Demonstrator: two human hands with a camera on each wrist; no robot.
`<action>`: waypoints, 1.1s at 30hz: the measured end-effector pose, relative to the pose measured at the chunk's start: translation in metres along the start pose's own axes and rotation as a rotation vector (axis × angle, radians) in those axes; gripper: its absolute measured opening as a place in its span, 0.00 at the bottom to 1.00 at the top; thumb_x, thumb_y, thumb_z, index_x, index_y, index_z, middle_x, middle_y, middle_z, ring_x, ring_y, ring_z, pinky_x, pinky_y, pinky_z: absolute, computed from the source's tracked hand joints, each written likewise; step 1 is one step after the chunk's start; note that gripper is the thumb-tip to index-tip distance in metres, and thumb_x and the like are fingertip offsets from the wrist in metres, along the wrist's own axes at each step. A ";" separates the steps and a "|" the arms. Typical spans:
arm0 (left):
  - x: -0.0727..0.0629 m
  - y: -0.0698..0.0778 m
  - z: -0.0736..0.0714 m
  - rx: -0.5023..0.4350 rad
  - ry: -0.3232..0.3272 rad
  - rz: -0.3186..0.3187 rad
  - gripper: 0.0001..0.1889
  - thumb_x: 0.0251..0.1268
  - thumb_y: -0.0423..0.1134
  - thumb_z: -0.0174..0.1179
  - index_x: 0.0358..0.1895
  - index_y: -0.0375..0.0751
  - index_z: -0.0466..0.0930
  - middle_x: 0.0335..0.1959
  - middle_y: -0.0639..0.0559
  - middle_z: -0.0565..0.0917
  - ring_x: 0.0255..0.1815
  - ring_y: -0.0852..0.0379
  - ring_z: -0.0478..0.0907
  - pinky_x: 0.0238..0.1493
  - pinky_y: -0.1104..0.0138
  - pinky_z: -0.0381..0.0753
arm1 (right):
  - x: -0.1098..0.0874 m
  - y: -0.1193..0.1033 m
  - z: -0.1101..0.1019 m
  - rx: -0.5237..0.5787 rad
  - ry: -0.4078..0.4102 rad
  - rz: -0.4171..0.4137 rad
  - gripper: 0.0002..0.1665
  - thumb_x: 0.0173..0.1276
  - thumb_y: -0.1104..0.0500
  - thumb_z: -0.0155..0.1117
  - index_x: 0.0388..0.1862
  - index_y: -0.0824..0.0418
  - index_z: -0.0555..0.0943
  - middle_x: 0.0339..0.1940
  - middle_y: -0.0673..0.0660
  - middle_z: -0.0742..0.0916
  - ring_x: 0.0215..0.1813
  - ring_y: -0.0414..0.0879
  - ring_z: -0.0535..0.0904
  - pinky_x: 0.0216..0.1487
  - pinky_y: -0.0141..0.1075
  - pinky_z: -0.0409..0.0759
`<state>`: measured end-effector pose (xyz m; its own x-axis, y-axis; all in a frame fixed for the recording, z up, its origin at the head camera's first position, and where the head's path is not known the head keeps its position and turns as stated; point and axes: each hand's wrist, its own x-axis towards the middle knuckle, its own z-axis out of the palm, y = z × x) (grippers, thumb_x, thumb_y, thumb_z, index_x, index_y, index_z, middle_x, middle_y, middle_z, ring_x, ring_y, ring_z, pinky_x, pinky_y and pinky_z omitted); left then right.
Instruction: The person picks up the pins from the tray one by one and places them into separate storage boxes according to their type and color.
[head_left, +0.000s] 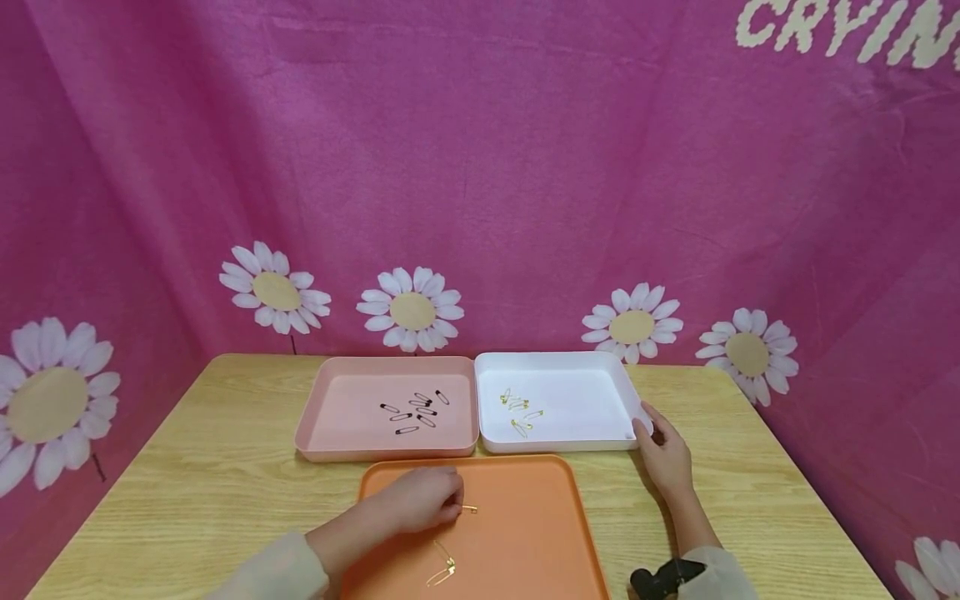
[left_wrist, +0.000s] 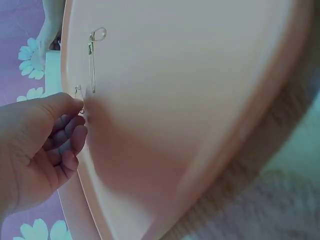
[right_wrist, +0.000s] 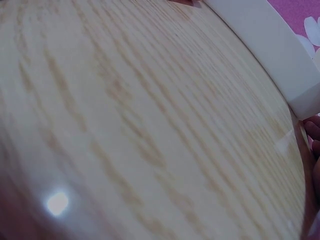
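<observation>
Over the orange tray [head_left: 525,533], my left hand [head_left: 422,500] pinches a gold safety pin [head_left: 470,508] between thumb and fingertips. In the left wrist view that left hand [left_wrist: 37,137] has its other fingers curled in, and part of the pin is hidden. More gold safety pins [head_left: 444,571] lie on the orange tray nearer to me. My right hand [head_left: 666,457] grips the near right corner of the white tray [head_left: 585,444]. Inside the white tray, toward its left side, several gold safety pins [head_left: 517,404] are scattered.
Left of the white tray stands a pink tray [head_left: 345,412] with several black safety pins [head_left: 425,421] in it. All three trays sit on a wooden table [head_left: 187,483]. A pink curtain [head_left: 480,167] with daisies hangs behind the table. A black strap [head_left: 671,575] is round my right wrist.
</observation>
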<state>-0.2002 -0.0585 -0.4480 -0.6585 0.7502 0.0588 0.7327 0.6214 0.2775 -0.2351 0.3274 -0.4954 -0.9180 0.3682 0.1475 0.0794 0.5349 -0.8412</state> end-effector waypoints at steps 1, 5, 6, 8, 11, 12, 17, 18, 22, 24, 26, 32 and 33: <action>0.000 0.000 0.000 -0.018 -0.007 -0.009 0.08 0.53 0.34 0.60 0.22 0.48 0.72 0.21 0.62 0.66 0.23 0.68 0.63 0.28 0.76 0.66 | 0.000 0.000 0.000 -0.001 -0.003 -0.002 0.33 0.70 0.42 0.51 0.69 0.55 0.66 0.69 0.63 0.70 0.68 0.54 0.64 0.66 0.48 0.62; 0.003 0.000 -0.003 -0.061 -0.006 0.000 0.07 0.52 0.33 0.59 0.22 0.47 0.71 0.22 0.62 0.65 0.24 0.68 0.62 0.28 0.76 0.65 | 0.000 -0.001 0.000 0.001 -0.012 -0.012 0.33 0.70 0.43 0.51 0.69 0.56 0.66 0.70 0.63 0.69 0.70 0.56 0.62 0.69 0.50 0.60; 0.004 0.001 -0.006 -0.074 -0.002 0.007 0.07 0.52 0.33 0.59 0.22 0.47 0.72 0.22 0.62 0.66 0.24 0.68 0.62 0.29 0.77 0.65 | 0.000 -0.001 0.000 0.003 -0.011 -0.014 0.33 0.70 0.43 0.51 0.69 0.56 0.66 0.69 0.63 0.69 0.70 0.56 0.62 0.69 0.50 0.60; 0.008 0.001 -0.011 -0.099 0.009 0.013 0.06 0.52 0.32 0.58 0.22 0.46 0.73 0.21 0.62 0.67 0.24 0.68 0.62 0.28 0.76 0.64 | 0.000 -0.001 -0.001 0.005 -0.007 -0.016 0.33 0.69 0.42 0.52 0.69 0.56 0.66 0.69 0.64 0.69 0.70 0.56 0.63 0.68 0.50 0.60; 0.016 0.002 -0.022 -0.145 0.013 -0.009 0.06 0.54 0.33 0.58 0.23 0.46 0.74 0.21 0.61 0.69 0.24 0.67 0.63 0.29 0.76 0.65 | 0.001 -0.001 -0.002 0.001 -0.001 -0.019 0.33 0.69 0.42 0.52 0.68 0.56 0.66 0.69 0.64 0.70 0.69 0.56 0.64 0.68 0.50 0.61; 0.019 0.001 -0.026 -0.159 0.013 -0.024 0.06 0.55 0.34 0.58 0.23 0.46 0.74 0.21 0.61 0.69 0.25 0.67 0.64 0.29 0.76 0.65 | 0.001 -0.001 -0.002 0.004 0.001 -0.020 0.33 0.69 0.43 0.52 0.68 0.56 0.67 0.69 0.64 0.70 0.69 0.56 0.64 0.68 0.50 0.61; 0.035 -0.003 -0.041 -0.206 0.037 -0.065 0.05 0.57 0.34 0.58 0.25 0.45 0.75 0.25 0.57 0.73 0.28 0.63 0.68 0.33 0.74 0.69 | 0.001 0.002 -0.002 -0.008 -0.005 -0.027 0.33 0.70 0.42 0.51 0.69 0.56 0.66 0.70 0.63 0.69 0.71 0.57 0.62 0.69 0.50 0.59; 0.039 -0.004 -0.044 -0.209 0.045 -0.067 0.05 0.57 0.34 0.58 0.25 0.45 0.75 0.25 0.57 0.74 0.28 0.63 0.68 0.33 0.74 0.70 | 0.001 0.002 -0.002 -0.009 -0.007 -0.028 0.33 0.70 0.42 0.51 0.69 0.56 0.66 0.70 0.64 0.69 0.71 0.57 0.62 0.69 0.51 0.59; 0.053 -0.007 -0.055 -0.206 0.078 -0.075 0.04 0.58 0.34 0.58 0.26 0.43 0.77 0.25 0.56 0.76 0.29 0.62 0.69 0.34 0.71 0.70 | 0.001 0.003 -0.001 -0.014 -0.009 -0.030 0.33 0.70 0.42 0.51 0.69 0.56 0.66 0.70 0.64 0.69 0.71 0.57 0.62 0.69 0.51 0.59; 0.060 -0.008 -0.059 -0.212 0.086 -0.080 0.04 0.59 0.35 0.58 0.27 0.42 0.77 0.25 0.56 0.77 0.29 0.62 0.69 0.35 0.71 0.71 | 0.000 0.004 0.000 -0.007 -0.004 -0.030 0.32 0.70 0.44 0.52 0.69 0.57 0.66 0.69 0.64 0.69 0.70 0.56 0.63 0.68 0.50 0.60; 0.068 -0.010 -0.063 -0.218 0.095 -0.085 0.04 0.59 0.34 0.58 0.28 0.42 0.78 0.25 0.55 0.77 0.30 0.61 0.69 0.35 0.70 0.71 | 0.000 0.003 0.000 -0.005 0.002 -0.028 0.32 0.70 0.44 0.52 0.68 0.57 0.66 0.69 0.64 0.70 0.69 0.56 0.64 0.68 0.50 0.61; 0.090 -0.015 -0.072 -0.207 0.118 -0.083 0.03 0.59 0.33 0.57 0.29 0.40 0.78 0.26 0.54 0.78 0.30 0.61 0.69 0.35 0.71 0.72 | 0.000 0.002 0.000 0.005 0.006 -0.018 0.32 0.70 0.44 0.52 0.68 0.56 0.67 0.69 0.64 0.70 0.69 0.55 0.64 0.68 0.49 0.61; 0.094 -0.016 -0.074 -0.199 0.119 -0.080 0.03 0.59 0.33 0.57 0.29 0.40 0.78 0.26 0.54 0.78 0.30 0.61 0.69 0.35 0.71 0.72 | 0.000 0.002 0.000 0.007 0.002 -0.017 0.32 0.70 0.44 0.52 0.68 0.56 0.66 0.69 0.64 0.70 0.69 0.55 0.64 0.68 0.49 0.61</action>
<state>-0.2862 -0.0149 -0.3763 -0.7376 0.6609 0.1385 0.6367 0.6123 0.4688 -0.2348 0.3289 -0.4969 -0.9182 0.3607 0.1634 0.0607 0.5359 -0.8421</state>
